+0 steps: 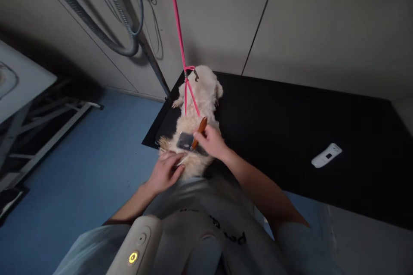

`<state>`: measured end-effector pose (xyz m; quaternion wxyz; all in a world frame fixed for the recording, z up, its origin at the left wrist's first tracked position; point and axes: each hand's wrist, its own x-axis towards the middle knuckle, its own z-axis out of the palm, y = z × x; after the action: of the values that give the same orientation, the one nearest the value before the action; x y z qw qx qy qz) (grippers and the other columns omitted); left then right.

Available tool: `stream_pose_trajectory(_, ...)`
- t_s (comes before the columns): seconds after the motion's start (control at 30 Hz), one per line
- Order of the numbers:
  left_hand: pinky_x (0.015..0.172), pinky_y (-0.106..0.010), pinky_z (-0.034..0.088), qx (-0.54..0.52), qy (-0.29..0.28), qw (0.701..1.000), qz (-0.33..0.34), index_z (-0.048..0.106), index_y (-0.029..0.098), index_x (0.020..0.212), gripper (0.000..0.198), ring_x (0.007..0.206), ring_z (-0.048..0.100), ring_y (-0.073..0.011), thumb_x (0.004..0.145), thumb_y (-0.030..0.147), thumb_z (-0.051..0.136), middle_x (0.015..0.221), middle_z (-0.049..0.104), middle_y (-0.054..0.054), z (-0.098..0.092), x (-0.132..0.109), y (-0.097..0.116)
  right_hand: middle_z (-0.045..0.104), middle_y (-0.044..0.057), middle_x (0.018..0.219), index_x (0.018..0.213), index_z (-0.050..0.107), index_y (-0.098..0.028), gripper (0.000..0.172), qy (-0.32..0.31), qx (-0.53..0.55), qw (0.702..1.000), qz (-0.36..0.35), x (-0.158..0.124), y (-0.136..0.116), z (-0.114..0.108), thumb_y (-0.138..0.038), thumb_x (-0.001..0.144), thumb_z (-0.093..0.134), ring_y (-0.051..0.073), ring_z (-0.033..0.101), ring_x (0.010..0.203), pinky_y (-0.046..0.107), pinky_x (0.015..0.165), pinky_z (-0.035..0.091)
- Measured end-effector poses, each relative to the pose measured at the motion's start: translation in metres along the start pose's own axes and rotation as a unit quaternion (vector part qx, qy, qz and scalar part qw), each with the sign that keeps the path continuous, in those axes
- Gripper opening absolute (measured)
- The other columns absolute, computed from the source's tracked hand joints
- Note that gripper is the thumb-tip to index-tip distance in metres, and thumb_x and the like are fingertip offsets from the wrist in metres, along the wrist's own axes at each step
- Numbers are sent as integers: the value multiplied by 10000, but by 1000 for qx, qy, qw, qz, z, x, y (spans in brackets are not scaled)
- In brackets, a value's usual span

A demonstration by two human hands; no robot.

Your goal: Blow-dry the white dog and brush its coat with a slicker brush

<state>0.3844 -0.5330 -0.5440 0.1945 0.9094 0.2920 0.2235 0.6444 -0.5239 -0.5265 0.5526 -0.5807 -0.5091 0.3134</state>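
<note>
A cream-coated dog (206,90) is on the black table, its head at the far edge and its rump nearest me. My right hand (211,139) is closed around the brown wooden handle of a slicker brush (200,131). The brush's flat, dark head lies against the fur of the lower back. Left of the brush, my left hand (164,172) is closed on the dog's fur at the rump, the fingers partly sunk in it. A pink leash (177,21) with a metal clip runs from above down to loops around the dog.
On the black grooming table (274,124) lies a white handheld device (326,155), to the right. A metal post (151,58) and a ribbed hose (87,17) stand at the back left. A white device with a yellow light (138,245) is close in front of my body.
</note>
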Motion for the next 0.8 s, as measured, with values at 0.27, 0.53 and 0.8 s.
stream_pose_trajectory(0.27, 785, -331, 529, 66, -54, 996, 31, 671, 159, 1165, 301, 876, 663, -223, 1013, 323, 469, 901, 715, -107, 14, -8, 21, 652, 30, 806, 881, 588, -224, 276, -3, 12, 1000, 9, -9, 3, -4, -494, 841, 630, 184, 627, 770, 312, 706, 530)
stream_pose_trajectory(0.53, 663, -312, 494, 129, -160, 978, -16, 630, 150, 1257, 356, 818, 671, -256, 960, 327, 547, 863, 701, -125, 26, 28, 36, 681, 33, 835, 903, 615, -214, 276, -33, 66, 997, 26, -3, 18, -29, -480, 834, 635, 188, 652, 774, 338, 741, 559)
stream_pose_trajectory(0.8, 672, -318, 457, 181, -239, 953, 46, 685, 185, 1260, 372, 777, 625, -259, 944, 159, 489, 717, 680, -92, 23, 42, 30, 701, 42, 891, 911, 623, -213, 275, 1, 63, 998, 29, -7, 26, -32, -482, 853, 609, 177, 650, 806, 324, 765, 556)
